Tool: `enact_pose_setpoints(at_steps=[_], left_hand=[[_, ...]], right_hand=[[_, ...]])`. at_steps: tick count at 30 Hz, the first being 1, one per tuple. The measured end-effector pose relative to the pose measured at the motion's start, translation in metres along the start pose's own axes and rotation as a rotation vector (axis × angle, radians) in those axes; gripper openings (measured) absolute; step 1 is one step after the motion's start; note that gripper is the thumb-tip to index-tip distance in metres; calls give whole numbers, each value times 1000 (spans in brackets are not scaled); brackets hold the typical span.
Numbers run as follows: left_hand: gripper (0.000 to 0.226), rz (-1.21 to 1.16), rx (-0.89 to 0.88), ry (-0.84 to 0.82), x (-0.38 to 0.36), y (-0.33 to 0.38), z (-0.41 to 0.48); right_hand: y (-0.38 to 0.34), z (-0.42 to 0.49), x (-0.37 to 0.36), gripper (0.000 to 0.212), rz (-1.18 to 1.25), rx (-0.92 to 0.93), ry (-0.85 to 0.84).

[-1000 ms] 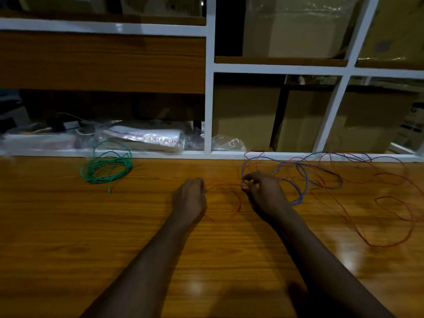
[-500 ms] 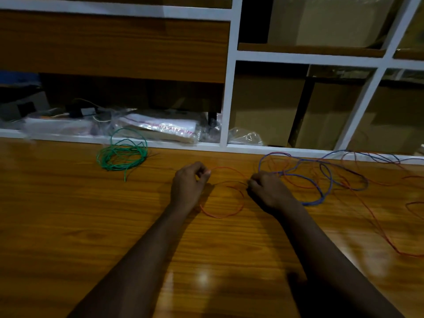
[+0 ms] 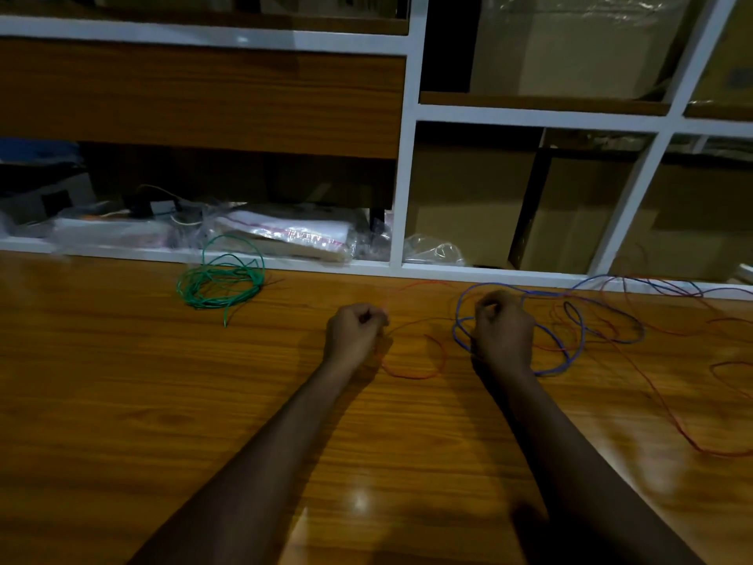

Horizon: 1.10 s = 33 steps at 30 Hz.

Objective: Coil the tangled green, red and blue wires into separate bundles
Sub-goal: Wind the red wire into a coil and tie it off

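Note:
A green wire [image 3: 220,281] lies coiled in a bundle at the back left of the wooden table [image 3: 122,401]. A red wire [image 3: 423,375] forms a loop on the table between my hands and runs off to the right in long loose curves. My left hand [image 3: 354,330] pinches the red wire with curled fingers. My right hand [image 3: 503,330] has its fingers curled, pinching the red wire where it crosses the blue wire [image 3: 566,360]. The blue wire lies in tangled loops around and to the right of my right hand.
White-framed shelves [image 3: 401,189] rise along the table's far edge. They hold plastic bags [image 3: 293,234] behind the green coil and cardboard boxes [image 3: 570,210] at the right. Loose red and blue loops spread over the table's right side.
My hands have moved apart, drawing a length of red wire out between them. The red loop between my hands has grown.

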<state>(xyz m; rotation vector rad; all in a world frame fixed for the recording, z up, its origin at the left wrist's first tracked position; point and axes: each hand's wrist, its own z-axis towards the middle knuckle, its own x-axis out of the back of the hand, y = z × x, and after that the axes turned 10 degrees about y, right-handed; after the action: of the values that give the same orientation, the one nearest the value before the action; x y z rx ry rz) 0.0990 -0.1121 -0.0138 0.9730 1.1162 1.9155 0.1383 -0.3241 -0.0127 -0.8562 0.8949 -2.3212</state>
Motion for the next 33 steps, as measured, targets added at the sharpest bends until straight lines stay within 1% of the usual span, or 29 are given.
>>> enact_pose_setpoints(at_steps=[2,4,6,8,11,13,14,16,17,19,20,21,23,25,26,28,29,30,31,33], left_hand=[[19,-338,231,-45,2,11,-2],[18,-709,394,-140,7,20,-2],[24,-911,474,-186,12,23,1],[27,-992,505,-213,16,25,2],[26,-952,485,-215,18,25,2],[23,-962,478,-147,17,24,3],[21,-987,482,-97,16,23,3],[20,-1049,507,1,15,23,5],[22,-1068,520,48,15,23,6],[26,-1039,524,123,17,22,6],[27,-1000,515,146,17,21,6],[28,-964,499,157,17,22,6],[27,-912,458,137,16,22,5],[23,-858,423,98,15,22,5],[22,-808,397,81,15,22,5],[23,-658,332,54,14,22,4],[25,-601,308,50,14,20,3],[26,-584,301,50,13,20,3],[26,-593,306,51,12,19,4],[24,-621,311,43,12,16,7]], right_hand=[[-1,-2,-1,13,-201,81,-153],[-6,-4,-4,19,-257,160,-279],[-10,-6,-6,26,-220,175,-306],[-13,-5,-8,29,-204,172,-240],[-12,-4,-6,25,-211,129,-118],[-11,-4,-3,18,-273,104,-116],[-12,-4,-1,16,-365,138,-140],[-14,-4,2,18,-520,284,-234],[-16,-3,3,18,-512,348,-321],[-22,-4,3,17,-367,398,-568],[-25,-7,2,16,-263,406,-660],[-29,-10,1,16,-159,414,-703],[-38,-16,0,20,38,424,-675],[-44,-19,1,24,182,450,-564],[-45,-19,0,23,220,455,-505],[-44,-20,0,15,234,432,-419],[-43,-21,0,12,217,409,-404],[-43,-21,1,14,185,389,-397],[-42,-20,1,20,152,374,-397],[-42,-17,4,27,158,354,-413]])
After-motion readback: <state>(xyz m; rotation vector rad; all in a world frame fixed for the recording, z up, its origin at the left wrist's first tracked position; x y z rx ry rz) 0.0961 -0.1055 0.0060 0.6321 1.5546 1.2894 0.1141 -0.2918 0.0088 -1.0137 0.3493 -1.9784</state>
